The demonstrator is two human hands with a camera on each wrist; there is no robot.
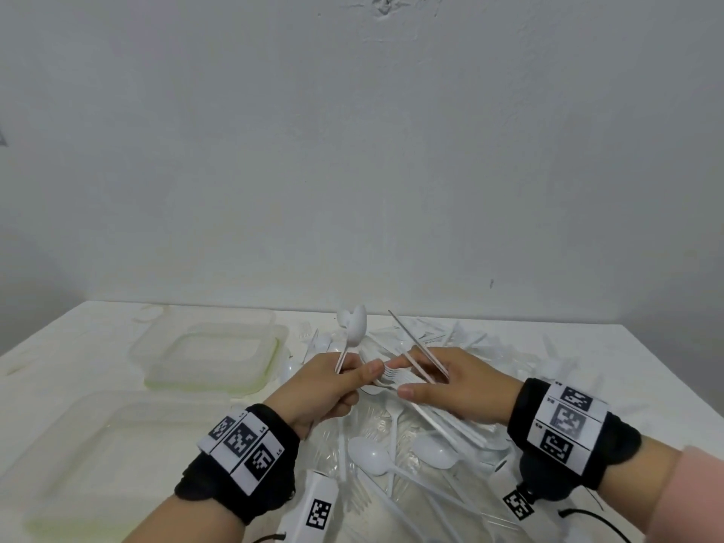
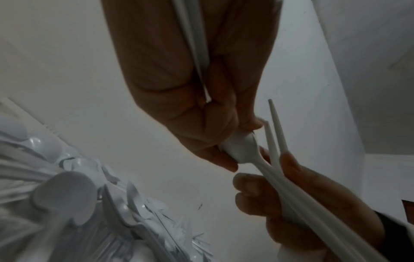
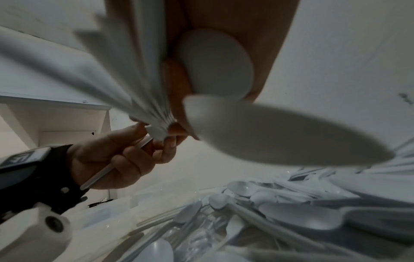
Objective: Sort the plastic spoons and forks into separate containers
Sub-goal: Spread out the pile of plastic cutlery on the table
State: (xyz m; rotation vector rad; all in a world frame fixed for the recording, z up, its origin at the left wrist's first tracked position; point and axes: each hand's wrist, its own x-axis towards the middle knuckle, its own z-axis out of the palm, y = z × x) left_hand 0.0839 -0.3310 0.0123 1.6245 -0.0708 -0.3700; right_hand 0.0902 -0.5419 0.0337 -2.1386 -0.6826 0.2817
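Left hand (image 1: pixel 325 386) grips spoons (image 1: pixel 353 327) by handles, bowls up, kept apart from forks. Right hand (image 1: pixel 458 386) clamps fork bundle (image 1: pixel 395 376), tines toward left fingertips, likely for aligning. Loose cutlery pile (image 1: pixel 391 456) beneath. Two containers (image 1: pixel 211 358) wait left, apparently unfilled.

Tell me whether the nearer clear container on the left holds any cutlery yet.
Empty, as far as the head view shows: the nearer container shows only its bare clear floor, no spoon or fork inside. Its near edge is cut off by the frame.
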